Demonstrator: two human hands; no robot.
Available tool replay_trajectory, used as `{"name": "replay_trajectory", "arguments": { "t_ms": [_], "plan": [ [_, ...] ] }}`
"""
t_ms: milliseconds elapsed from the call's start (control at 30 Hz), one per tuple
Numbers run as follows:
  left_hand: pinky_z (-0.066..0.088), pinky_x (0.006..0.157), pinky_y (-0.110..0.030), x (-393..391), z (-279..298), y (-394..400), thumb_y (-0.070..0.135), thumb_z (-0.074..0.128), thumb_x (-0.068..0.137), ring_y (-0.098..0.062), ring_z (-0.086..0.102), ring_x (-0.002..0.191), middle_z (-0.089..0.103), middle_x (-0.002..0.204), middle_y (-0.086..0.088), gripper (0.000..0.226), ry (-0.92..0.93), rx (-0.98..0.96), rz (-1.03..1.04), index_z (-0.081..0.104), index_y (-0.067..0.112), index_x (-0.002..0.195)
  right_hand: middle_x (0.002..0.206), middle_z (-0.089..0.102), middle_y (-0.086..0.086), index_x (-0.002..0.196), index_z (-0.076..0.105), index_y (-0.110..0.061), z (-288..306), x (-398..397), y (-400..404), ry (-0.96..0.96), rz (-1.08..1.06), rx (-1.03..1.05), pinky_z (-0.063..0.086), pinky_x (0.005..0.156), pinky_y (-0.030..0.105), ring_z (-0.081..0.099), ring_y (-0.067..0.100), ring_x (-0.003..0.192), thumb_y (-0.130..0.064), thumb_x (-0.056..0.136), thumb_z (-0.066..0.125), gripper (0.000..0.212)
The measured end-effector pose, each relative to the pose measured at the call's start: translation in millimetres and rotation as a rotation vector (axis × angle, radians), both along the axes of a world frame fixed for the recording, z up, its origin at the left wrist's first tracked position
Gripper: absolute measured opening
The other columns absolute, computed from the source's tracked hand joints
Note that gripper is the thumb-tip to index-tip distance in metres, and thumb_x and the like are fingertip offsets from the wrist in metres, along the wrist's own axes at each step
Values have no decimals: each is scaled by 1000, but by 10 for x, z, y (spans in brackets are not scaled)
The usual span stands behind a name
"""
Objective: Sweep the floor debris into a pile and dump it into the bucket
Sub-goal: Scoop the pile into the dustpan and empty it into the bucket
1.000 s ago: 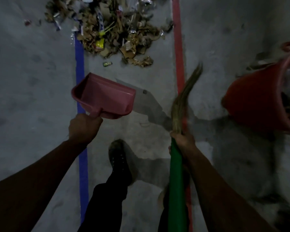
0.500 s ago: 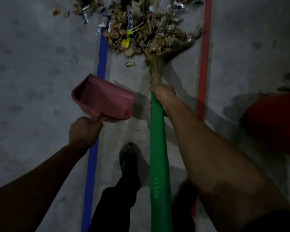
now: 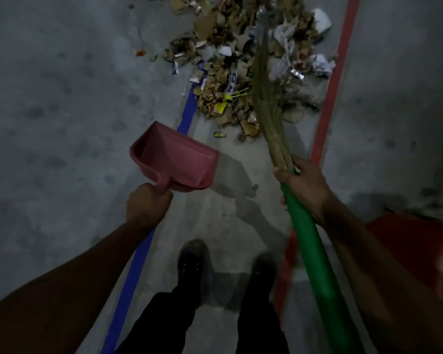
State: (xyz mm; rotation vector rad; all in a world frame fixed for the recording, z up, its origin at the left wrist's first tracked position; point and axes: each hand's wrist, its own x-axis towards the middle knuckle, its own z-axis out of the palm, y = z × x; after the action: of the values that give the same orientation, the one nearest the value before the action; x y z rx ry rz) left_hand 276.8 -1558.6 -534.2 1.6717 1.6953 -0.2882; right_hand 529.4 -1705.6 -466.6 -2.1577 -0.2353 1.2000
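Right hand (image 3: 304, 190): grasps the broom (image 3: 307, 241) where green handle meets bristles.
Left hand (image 3: 147, 206): grasps the pink dustpan (image 3: 175, 162) by its handle, held above the floor.
Debris pile (image 3: 241, 72): torn cardboard, paper, wrappers between blue tape (image 3: 187, 113) and red tape (image 3: 330, 98); top cut off.
Bristles (image 3: 265, 98): lie over the pile, tips blurred.
Bucket (image 3: 407, 246): red, at lower right, mostly cut off.

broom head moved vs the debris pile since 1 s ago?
Yes. The broom bristles were off to the right, over the red floor line and short of the debris pile; now they lie left of that line, on the pile.
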Motion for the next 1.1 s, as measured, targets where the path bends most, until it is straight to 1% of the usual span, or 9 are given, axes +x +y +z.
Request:
{"name": "replay_trajectory", "arguments": {
  "t_ms": [100, 167, 300, 400, 533, 700, 800, 967, 1100],
  "plan": [
    [34, 66, -29, 89, 38, 52, 35, 61, 90, -33, 59, 86, 58, 85, -16, 39, 20, -9, 52, 58, -4, 86, 89, 65, 5, 112, 56, -29, 1, 144, 215, -33, 281, -6, 52, 50, 31, 62, 20, 58, -22, 94, 60, 20],
    [37, 67, -30, 161, -1, 79, 37, 59, 90, -35, 61, 92, 62, 91, -19, 43, 52, -13, 61, 60, -6, 91, 100, 65, 4, 118, 57, -25, -133, 260, 360, -73, 511, -45, 57, 67, 36, 63, 20, 72, -24, 93, 61, 25],
    [41, 66, -30, 387, -102, 164, 39, 57, 89, -33, 62, 85, 63, 88, -14, 39, 135, -51, 122, 61, 0, 87, 119, 64, 9, 130, 56, -17, -619, 581, 564, -47, 865, -206, 51, 84, 31, 61, 25, 102, -26, 89, 66, 44],
    [39, 63, -30, 601, -196, 192, 41, 57, 88, -29, 58, 76, 63, 86, -14, 37, 186, -62, 185, 60, 6, 79, 119, 64, 9, 129, 58, -18, -979, 990, 708, -7, 969, -287, 47, 78, 26, 59, 21, 97, -26, 87, 68, 43],
    [36, 64, -30, 1033, -353, 144, 33, 59, 89, -31, 56, 72, 59, 76, -13, 34, 228, -47, 247, 54, 7, 67, 125, 61, 12, 132, 56, -18, -1427, 1770, 986, -79, 982, -336, 39, 75, 24, 59, 27, 108, -34, 85, 70, 52],
    [39, 68, -31, 1572, -523, 72, 32, 60, 88, -37, 62, 89, 65, 86, -19, 32, 240, -49, 310, 65, 0, 86, 119, 64, 21, 125, 62, -10, -1783, 2546, 1628, -136, 966, -354, 51, 79, 34, 64, 35, 103, -37, 83, 73, 51],
    [34, 59, -29, 1809, -596, 92, 30, 62, 86, -31, 61, 75, 55, 65, -7, 33, 205, -49, 372, 63, -1, 76, 117, 66, 21, 128, 61, -7, -1843, 2776, 1939, -142, 924, -293, 55, 85, 44, 66, 36, 96, -29, 85, 73, 50],
    [30, 47, -24, 2036, -652, 211, 29, 61, 84, -17, 51, 55, 55, 62, -7, 31, 187, -26, 438, 59, 1, 72, 117, 65, 20, 125, 64, -5, -1794, 3005, 2247, -229, 864, -204, 46, 78, 29, 63, 33, 105, -28, 88, 70, 44],
    [32, 47, -23, 2068, -635, 297, 29, 61, 83, -19, 53, 55, 56, 63, -7, 29, 187, -22, 479, 59, 2, 72, 99, 66, 13, 122, 65, -6, -1552, 3042, 2210, -200, 758, -131, 50, 71, 33, 63, 25, 84, -24, 87, 71, 39]
  ]
}}
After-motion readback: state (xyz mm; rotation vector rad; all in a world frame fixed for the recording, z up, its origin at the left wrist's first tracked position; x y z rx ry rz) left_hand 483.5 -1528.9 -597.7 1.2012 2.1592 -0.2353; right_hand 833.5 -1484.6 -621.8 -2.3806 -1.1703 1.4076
